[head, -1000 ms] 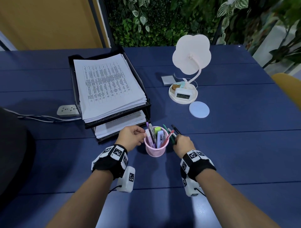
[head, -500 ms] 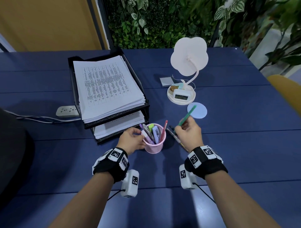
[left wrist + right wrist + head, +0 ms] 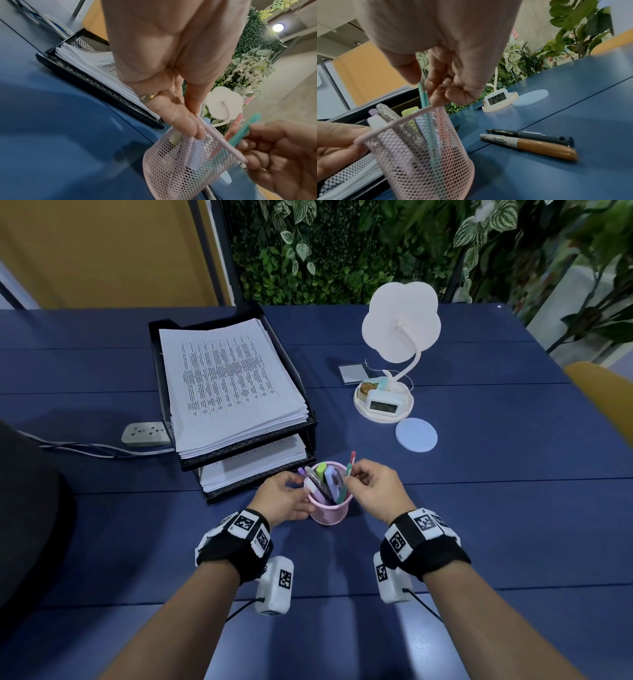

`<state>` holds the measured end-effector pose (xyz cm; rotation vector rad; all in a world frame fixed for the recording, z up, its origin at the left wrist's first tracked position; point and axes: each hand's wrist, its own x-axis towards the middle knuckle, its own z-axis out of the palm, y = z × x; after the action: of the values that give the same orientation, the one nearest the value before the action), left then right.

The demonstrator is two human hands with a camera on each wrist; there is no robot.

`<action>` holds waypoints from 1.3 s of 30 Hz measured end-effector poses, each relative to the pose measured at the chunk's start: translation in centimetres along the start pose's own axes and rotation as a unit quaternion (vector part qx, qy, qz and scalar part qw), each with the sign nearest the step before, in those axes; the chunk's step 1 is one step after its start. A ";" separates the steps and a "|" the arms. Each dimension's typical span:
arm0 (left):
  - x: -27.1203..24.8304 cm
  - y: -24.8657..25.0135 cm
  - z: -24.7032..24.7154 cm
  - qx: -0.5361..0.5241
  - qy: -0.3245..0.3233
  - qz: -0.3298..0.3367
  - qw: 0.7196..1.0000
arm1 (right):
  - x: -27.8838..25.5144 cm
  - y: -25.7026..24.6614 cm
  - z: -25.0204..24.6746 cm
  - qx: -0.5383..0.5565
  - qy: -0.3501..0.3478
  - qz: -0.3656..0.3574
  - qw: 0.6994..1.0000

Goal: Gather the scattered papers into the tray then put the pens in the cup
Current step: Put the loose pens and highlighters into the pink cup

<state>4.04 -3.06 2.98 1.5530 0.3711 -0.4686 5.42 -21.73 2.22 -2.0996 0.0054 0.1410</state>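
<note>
Half a second ago the right hand held the teal pen up beside the pink mesh cup; now the pen's lower end stands inside the cup, thumb and fingers pinching its upper shaft. The left hand pinches the cup's rim to steady it.

To my eye, the pen should slide down between the markers before letting go, with the cup kept upright. Two pens remain on the blue table: a gold marker and a dark pen, touching. The papers fill the black tray. The little clock reads about 25.0; the markers' print is too blurred to read.
</note>
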 end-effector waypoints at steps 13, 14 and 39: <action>0.6 -0.3 0.0 -0.023 0.002 0.006 1.000 | 0.4 1.9 -0.1 -0.061 0.010 -0.036 0.997; 0.6 -0.3 0.0 -0.026 0.001 0.006 1.000 | 0.4 2.0 -0.2 -0.027 0.021 -0.011 0.999; 0.8 -0.6 0.6 -0.044 0.008 -0.005 0.999 | 0.0 2.0 -1.9 0.111 0.179 0.076 0.975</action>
<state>4.37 -3.66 2.06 1.4707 0.4063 -0.4414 5.47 -24.36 1.48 -1.8734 0.3815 -0.1431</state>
